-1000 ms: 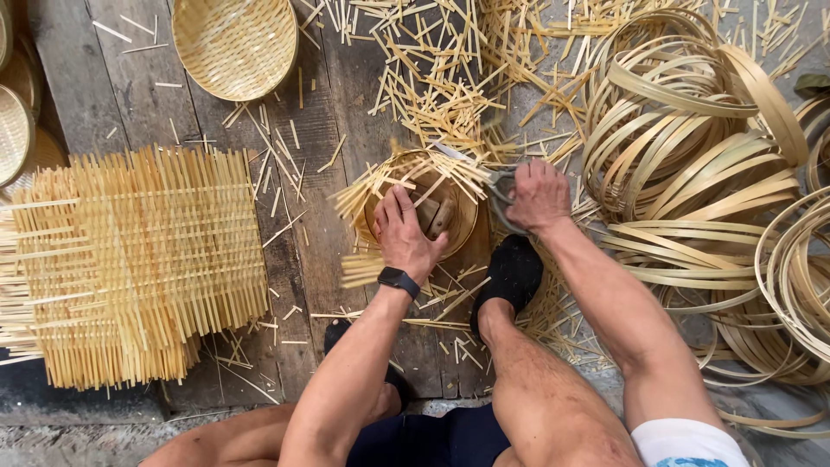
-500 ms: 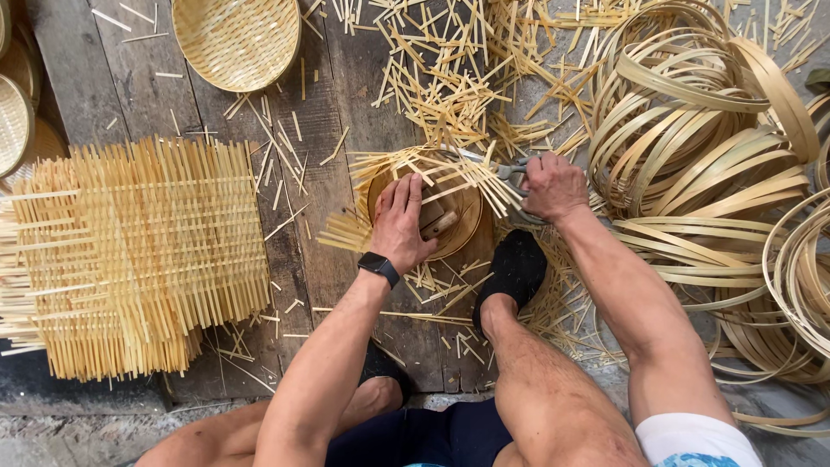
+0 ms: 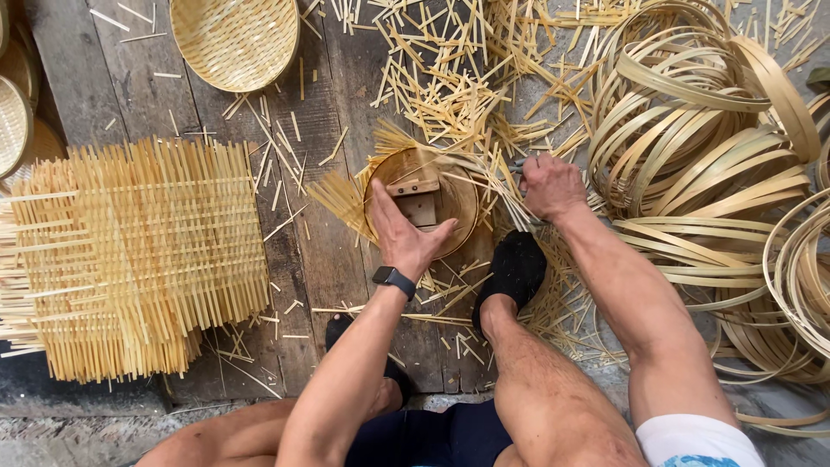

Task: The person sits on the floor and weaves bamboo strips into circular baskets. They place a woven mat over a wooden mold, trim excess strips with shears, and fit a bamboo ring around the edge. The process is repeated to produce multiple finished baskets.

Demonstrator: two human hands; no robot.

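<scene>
- The left hand is lying open and flat, fingers spread, pressing on the near rim of a round bamboo hoop frame sitting mid-scene on the wooden plank floor.
- The right hand is closing in a fist around a small dark-handled tool, just right of the frame; the blade is blurring and I cannot tell its kind.
- Thin bamboo strips are fanning out from the frame's left and far sides.
- The frame is looking light and springy, the strips stiff but likely to snap or splinter; gripping the thicker rim seems safest.
- A black-socked foot is resting beside the frame's near right edge.
- A woven mat is lying left; coiled bamboo bands are piling up right.
</scene>
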